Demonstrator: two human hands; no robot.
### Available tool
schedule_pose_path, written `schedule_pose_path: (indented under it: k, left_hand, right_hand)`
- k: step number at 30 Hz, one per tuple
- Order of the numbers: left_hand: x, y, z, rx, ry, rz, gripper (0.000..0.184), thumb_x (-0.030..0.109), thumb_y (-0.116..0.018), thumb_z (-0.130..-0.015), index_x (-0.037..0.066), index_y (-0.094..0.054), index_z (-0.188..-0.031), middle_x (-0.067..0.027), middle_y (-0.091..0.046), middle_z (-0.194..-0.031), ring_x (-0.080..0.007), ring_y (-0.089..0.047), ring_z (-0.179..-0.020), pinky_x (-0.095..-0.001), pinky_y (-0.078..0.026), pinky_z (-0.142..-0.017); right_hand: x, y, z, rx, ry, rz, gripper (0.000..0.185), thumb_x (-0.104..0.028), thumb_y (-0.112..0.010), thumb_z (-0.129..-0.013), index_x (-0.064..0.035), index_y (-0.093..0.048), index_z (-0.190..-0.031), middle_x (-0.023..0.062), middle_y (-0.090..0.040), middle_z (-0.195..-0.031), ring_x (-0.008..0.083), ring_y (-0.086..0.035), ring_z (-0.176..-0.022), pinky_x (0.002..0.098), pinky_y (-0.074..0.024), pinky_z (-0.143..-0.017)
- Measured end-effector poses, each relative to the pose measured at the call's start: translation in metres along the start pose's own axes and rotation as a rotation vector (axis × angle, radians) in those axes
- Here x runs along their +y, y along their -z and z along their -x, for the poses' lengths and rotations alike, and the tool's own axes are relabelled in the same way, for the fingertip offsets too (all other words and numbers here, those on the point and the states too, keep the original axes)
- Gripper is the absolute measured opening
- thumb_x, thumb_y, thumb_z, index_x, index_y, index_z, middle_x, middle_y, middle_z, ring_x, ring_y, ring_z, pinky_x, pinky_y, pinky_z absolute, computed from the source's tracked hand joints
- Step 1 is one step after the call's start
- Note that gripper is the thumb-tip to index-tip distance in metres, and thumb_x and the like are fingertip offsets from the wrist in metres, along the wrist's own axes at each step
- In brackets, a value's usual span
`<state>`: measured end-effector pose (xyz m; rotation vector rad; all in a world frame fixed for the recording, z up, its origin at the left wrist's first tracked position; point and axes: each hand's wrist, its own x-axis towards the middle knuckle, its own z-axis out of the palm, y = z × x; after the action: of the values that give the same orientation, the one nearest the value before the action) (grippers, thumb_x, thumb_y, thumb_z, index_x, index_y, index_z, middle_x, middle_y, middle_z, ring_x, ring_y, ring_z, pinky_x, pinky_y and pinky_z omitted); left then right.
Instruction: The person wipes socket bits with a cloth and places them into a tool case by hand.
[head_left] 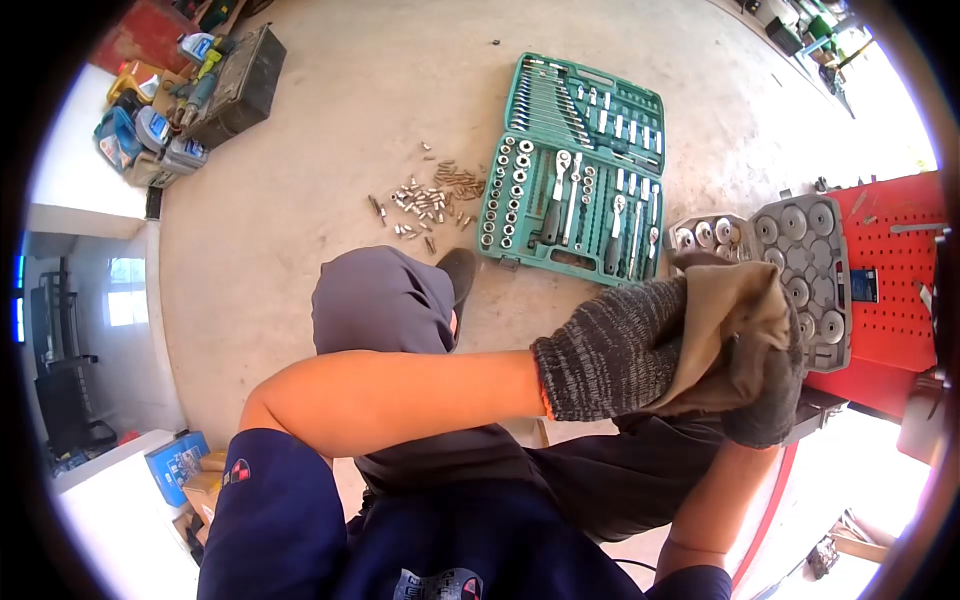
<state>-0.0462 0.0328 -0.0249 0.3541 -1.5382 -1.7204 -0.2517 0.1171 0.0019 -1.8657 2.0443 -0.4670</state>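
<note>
My left hand [620, 345], in a dark grey knitted glove, reaches across to the right and grips a brown cloth [715, 330]. On the other side of the cloth is my right hand [768, 400], also gloved, with its fingers partly covered by the folds. Whether anything is wrapped inside the cloth is hidden. Beyond my hands, a green tool case [575, 170] lies opened on the floor, filled with sockets, ratchets and wrenches. Loose small metal bits and sockets [425, 200] are scattered left of it.
Close behind my hands stands a grey case [800, 250] of round cup-shaped metal pieces, against a red perforated panel [895, 270]. A dark toolbox [240, 95] and several bottles [150, 130] are at the upper left. A blue box [178, 465] sits at lower left.
</note>
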Motion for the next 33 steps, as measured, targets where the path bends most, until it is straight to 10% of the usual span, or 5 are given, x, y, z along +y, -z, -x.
schedule_pose_path:
  k: [6, 10, 16, 28, 33]
  left_hand:
    - [0.008, 0.02, 0.003, -0.133, -0.208, -0.561, 0.039, 0.016, -0.066, -0.088, 0.004, -0.059, -0.125, -0.0146, -0.057, -0.126, -0.0279, -0.059, -0.113, -0.0336, -0.05, -0.097]
    - [0.018, 0.006, 0.005, 0.144, -0.026, -0.323, 0.038, 0.017, -0.068, -0.086, 0.006, -0.063, -0.121, -0.015, -0.061, -0.119, -0.0314, -0.058, -0.115, -0.0385, -0.049, -0.098]
    - [0.03, 0.015, -0.003, 0.081, -0.469, -0.614, 0.037, 0.019, -0.064, -0.081, 0.003, -0.063, -0.114, -0.0157, -0.063, -0.107, -0.0313, -0.062, -0.101, -0.039, -0.052, -0.086]
    - [0.019, 0.017, -0.008, 0.049, -0.289, -0.195, 0.033, 0.018, -0.065, -0.08, 0.005, -0.061, -0.11, -0.0138, -0.065, -0.096, -0.0292, -0.066, -0.085, -0.0367, -0.055, -0.068]
    - [-0.013, 0.026, 0.008, -0.18, -0.432, -0.866, 0.021, 0.017, -0.065, -0.082, 0.01, -0.064, -0.102, -0.008, -0.065, -0.088, -0.0245, -0.066, -0.08, -0.0328, -0.054, -0.069]
  right_hand:
    - [-0.03, -0.022, -0.014, 0.234, -0.302, -1.267, 0.07, -0.029, -0.072, -0.085, 0.004, -0.039, -0.138, 0.0198, -0.053, -0.131, 0.0288, -0.058, -0.116, 0.0363, -0.0533, -0.092]
    - [-0.041, -0.019, -0.021, 0.255, -0.109, -0.191, 0.047, -0.012, -0.044, -0.095, 0.0005, -0.038, -0.139, 0.0157, -0.053, -0.13, 0.0238, -0.052, -0.12, 0.0341, -0.0427, -0.099]
    - [-0.041, -0.023, -0.034, 0.293, 0.434, -0.162, 0.052, -0.011, -0.064, -0.074, -0.0012, -0.051, -0.124, 0.0132, -0.057, -0.112, 0.0256, -0.052, -0.1, 0.0348, -0.0415, -0.093]
    - [-0.06, -0.023, -0.02, 0.416, -0.103, -0.33, 0.057, -0.024, -0.052, -0.096, 0.0049, -0.033, -0.141, 0.016, -0.049, -0.136, 0.0246, -0.053, -0.121, 0.0343, -0.0427, -0.101]
    - [-0.05, -0.028, -0.017, 0.405, -0.138, -0.542, 0.04, -0.027, -0.057, -0.088, -0.0002, -0.051, -0.118, 0.011, -0.058, -0.115, 0.0226, -0.059, -0.103, 0.0347, -0.0455, -0.097]
